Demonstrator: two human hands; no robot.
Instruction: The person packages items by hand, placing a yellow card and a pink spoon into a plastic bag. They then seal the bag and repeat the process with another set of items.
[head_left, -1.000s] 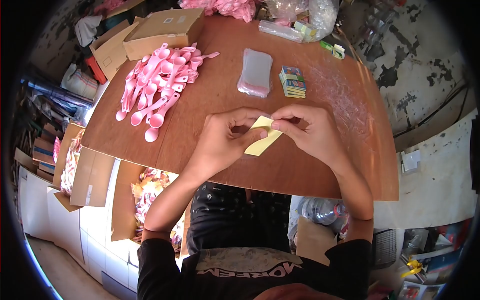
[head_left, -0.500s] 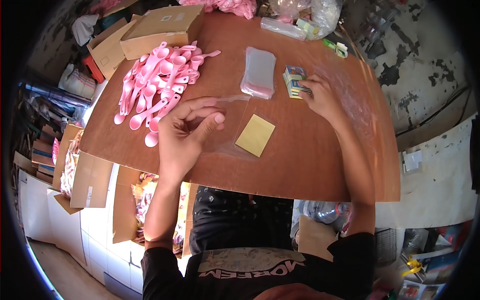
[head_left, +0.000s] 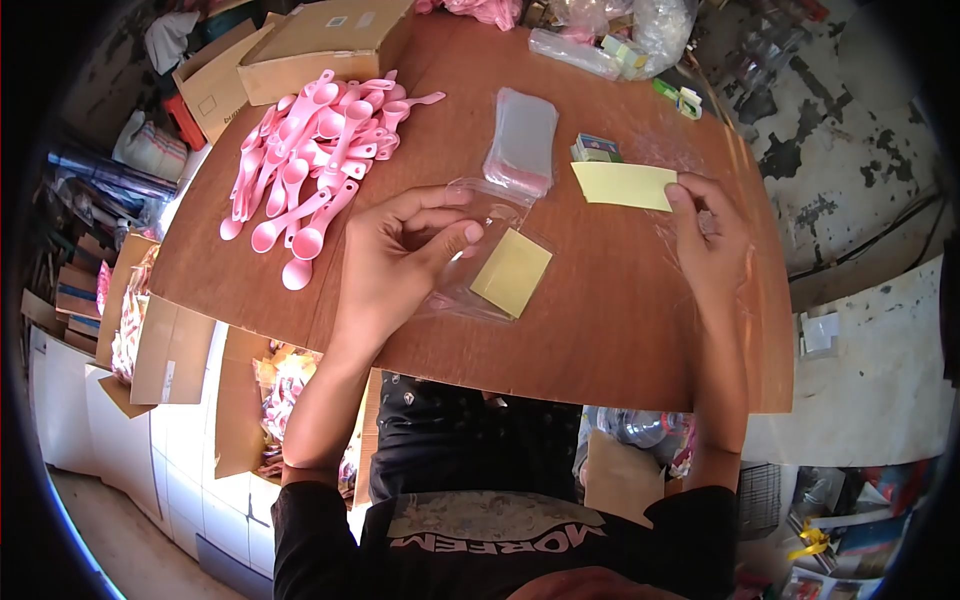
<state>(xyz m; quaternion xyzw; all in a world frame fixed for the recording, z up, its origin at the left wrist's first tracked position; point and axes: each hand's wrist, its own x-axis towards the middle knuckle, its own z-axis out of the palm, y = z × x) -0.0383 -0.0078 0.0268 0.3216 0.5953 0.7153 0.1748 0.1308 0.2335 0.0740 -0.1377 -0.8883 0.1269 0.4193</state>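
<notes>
My left hand [head_left: 405, 255] pinches the edge of a clear plastic bag [head_left: 462, 290] over the near part of the table. Low in that bag, or under its film, shows a yellow card [head_left: 513, 273]. Out to the right, my right hand [head_left: 712, 230] grips one end of another yellow card [head_left: 622, 187] between thumb and fingers. Just behind this card, partly covered by it, sits a stack of printed cards [head_left: 597, 146]. A pile of clear plastic bags [head_left: 522, 138] lies flat left of the stack.
Pink measuring spoons [head_left: 315, 150] are heaped on the table's left side, before a cardboard box [head_left: 325, 45]. Plastic packaging [head_left: 575, 55] and a small green-and-white object [head_left: 688, 102] lie at the back right. An open carton [head_left: 245, 400] stands below the table's front edge.
My right hand has lifted a yellow card off the stack and drawn it right and toward me. My left hand has shifted right along with the bag's edge.
</notes>
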